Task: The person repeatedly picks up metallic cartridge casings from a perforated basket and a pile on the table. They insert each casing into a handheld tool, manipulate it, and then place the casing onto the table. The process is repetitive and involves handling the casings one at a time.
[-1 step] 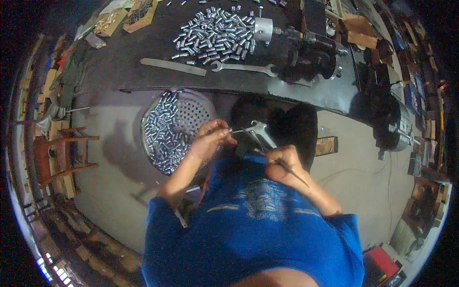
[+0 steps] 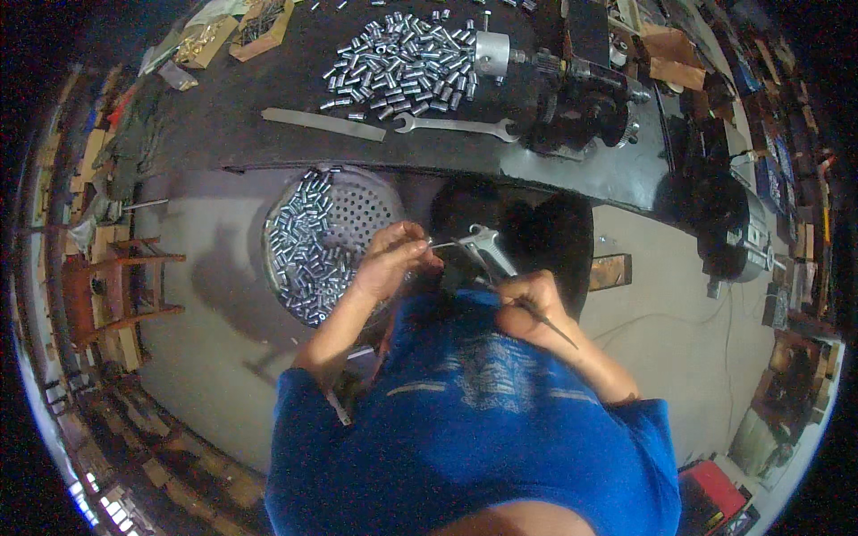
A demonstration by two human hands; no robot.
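My left hand (image 2: 398, 255) is closed, with thumb and fingertips pinched on a small shiny metal piece (image 2: 431, 242). A thin light rod reaches from that piece toward the tool on the right. My right hand (image 2: 532, 304) is closed around a silver-grey metal tool (image 2: 492, 250) with a forked-looking head; its exact kind cannot be made out. A dark, slim, pointed end (image 2: 556, 330) sticks out behind the same hand. Left of my hands, a round perforated stool seat (image 2: 366, 204) bears many small metal sleeves (image 2: 304, 246).
Ahead on the dark workbench (image 2: 223, 107) lie a heap of similar sleeves (image 2: 402, 67), a flat metal bar (image 2: 323, 123) and a double open-end wrench (image 2: 456, 128). A machine with a silver chuck (image 2: 492, 55) stands right of the heap. A wooden chair (image 2: 125, 281) is at the left.
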